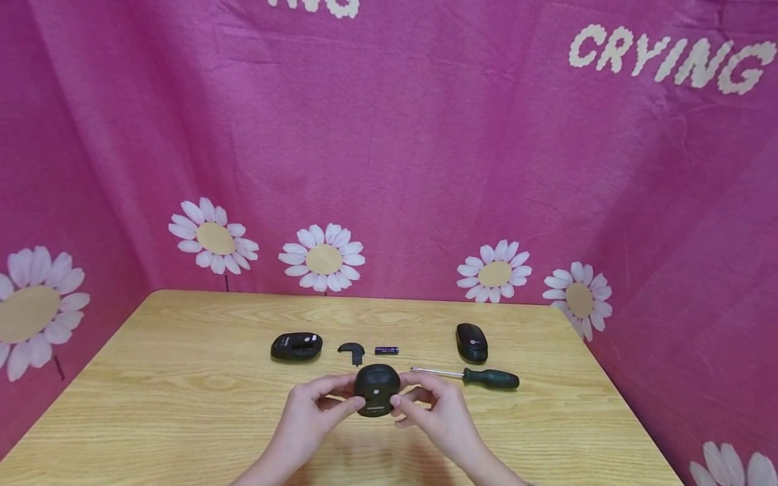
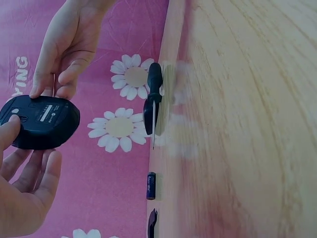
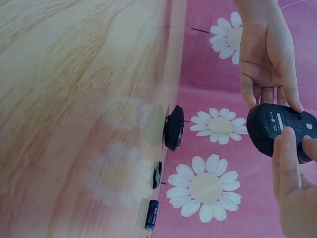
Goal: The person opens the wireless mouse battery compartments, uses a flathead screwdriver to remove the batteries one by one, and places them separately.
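Note:
A black computer mouse (image 1: 377, 395) is held up over the table between both hands, its underside with a label turned toward me. My left hand (image 1: 306, 415) grips its left side, thumb on the underside. On the opposite side, my right hand (image 1: 442, 415) pinches it between thumb and fingers. The left wrist view shows the label and a small switch on the held mouse (image 2: 47, 121). Behind it on the table lie a small black battery cover (image 1: 354, 351) and a dark battery (image 1: 386, 350).
A second mouse (image 1: 296, 346) lies underside up at back left, its battery compartment uncovered. Another black mouse (image 1: 472, 343) sits at back right. In front of that lies a green-handled screwdriver (image 1: 494, 379), tip pointing left. A pink flowered curtain (image 1: 389, 169) surrounds the wooden table (image 1: 182, 391).

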A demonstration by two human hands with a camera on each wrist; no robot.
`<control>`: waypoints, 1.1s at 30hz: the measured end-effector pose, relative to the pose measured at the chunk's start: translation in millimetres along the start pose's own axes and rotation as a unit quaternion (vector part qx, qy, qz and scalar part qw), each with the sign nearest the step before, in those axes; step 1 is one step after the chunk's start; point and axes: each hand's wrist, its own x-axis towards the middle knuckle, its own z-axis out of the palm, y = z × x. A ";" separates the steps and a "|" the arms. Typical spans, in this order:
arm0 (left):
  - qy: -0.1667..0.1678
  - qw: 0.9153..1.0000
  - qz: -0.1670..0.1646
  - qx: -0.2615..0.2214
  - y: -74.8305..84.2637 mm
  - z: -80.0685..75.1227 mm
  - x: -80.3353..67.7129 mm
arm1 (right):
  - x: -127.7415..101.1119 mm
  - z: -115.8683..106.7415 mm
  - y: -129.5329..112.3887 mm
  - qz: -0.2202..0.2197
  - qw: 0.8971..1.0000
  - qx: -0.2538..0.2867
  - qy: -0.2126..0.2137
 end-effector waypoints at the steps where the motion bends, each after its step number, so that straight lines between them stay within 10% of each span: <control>1: 0.001 1.000 -0.006 -0.002 0.1 0.3 0.0 | 0.0 0.0 -0.1 0.000 1.000 -0.001 0.001; 33: -0.062 0.994 -0.060 -0.073 -8.9 2.7 -2.7 | -4.5 2.4 12.3 0.124 0.991 0.032 -0.027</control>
